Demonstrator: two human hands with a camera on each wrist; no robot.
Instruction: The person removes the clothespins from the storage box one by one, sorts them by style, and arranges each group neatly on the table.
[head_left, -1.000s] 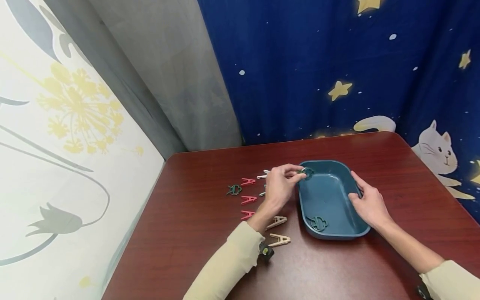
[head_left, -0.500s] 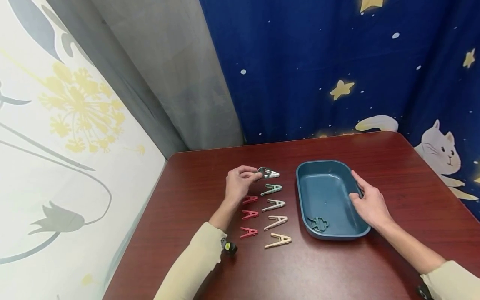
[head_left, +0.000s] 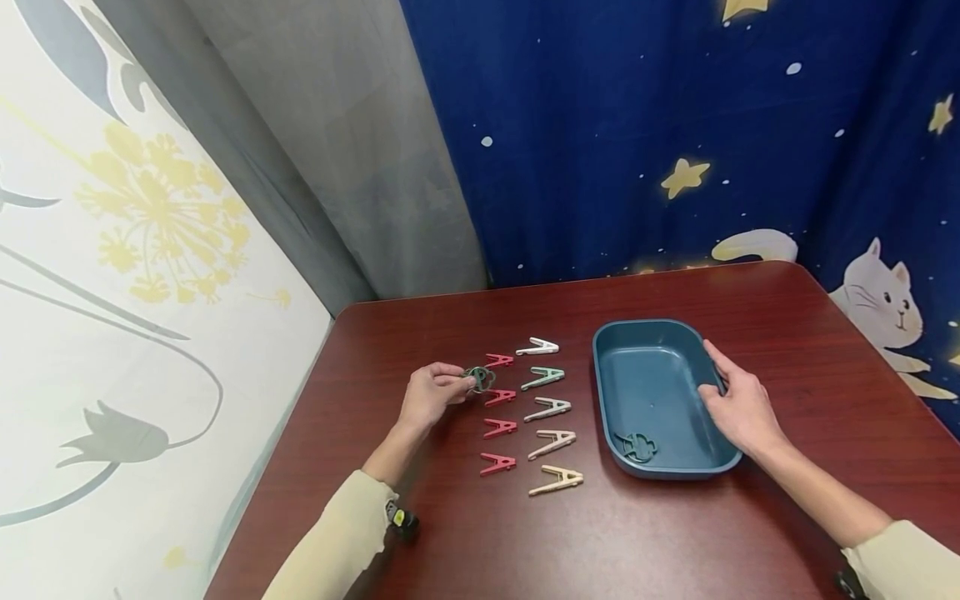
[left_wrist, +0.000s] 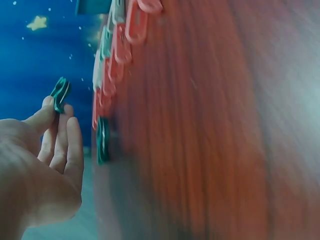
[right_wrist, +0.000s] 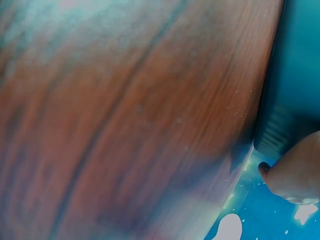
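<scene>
My left hand (head_left: pixel 429 400) pinches a dark green flower-shaped clip (left_wrist: pixel 61 95) between thumb and fingertips, left of the clothespins. Another green clip (left_wrist: pixel 102 140) lies on the table, seen in the left wrist view; in the head view the held one overlaps its spot. My right hand (head_left: pixel 738 408) grips the right rim of a blue plastic basin (head_left: pixel 600 400), thumb on the inner side. Inside the basin, at its near left corner, lies one more green clip (head_left: pixel 639 448). In the right wrist view only part of the right hand (right_wrist: pixel 297 170) shows beside the basin wall (right_wrist: pixel 300 75).
Between left hand and basin, clothespins lie in two columns: several red ones (head_left: pixel 499 427), then a white one (head_left: pixel 538 347), a mint green one (head_left: pixel 543 377) and paler ones, down to a cream one (head_left: pixel 557 480). A blue curtain (head_left: pixel 585 167) hangs behind the dark red table (head_left: pixel 420 325).
My left hand, holding the green clip, has moved left from over the basin, past the clothespins, to the spot where another green clip lay. The right hand stays on the basin rim.
</scene>
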